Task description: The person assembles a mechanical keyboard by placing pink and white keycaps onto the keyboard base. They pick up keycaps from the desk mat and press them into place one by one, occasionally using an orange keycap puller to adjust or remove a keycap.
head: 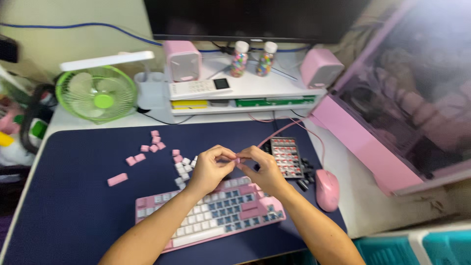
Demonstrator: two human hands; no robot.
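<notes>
From my remote seat I see a green fan (96,93) at far left behind the navy mat (73,196), with loose pink and white keycaps (156,152) scattered just left of my hands. My left hand (210,169) and right hand (265,169) meet fingertip to fingertip above the keyboard (211,216), both pinched shut on one small pink keycap (237,160) between them. Farther right lie a small switch tray (287,156) and a pink mouse (327,189).
</notes>
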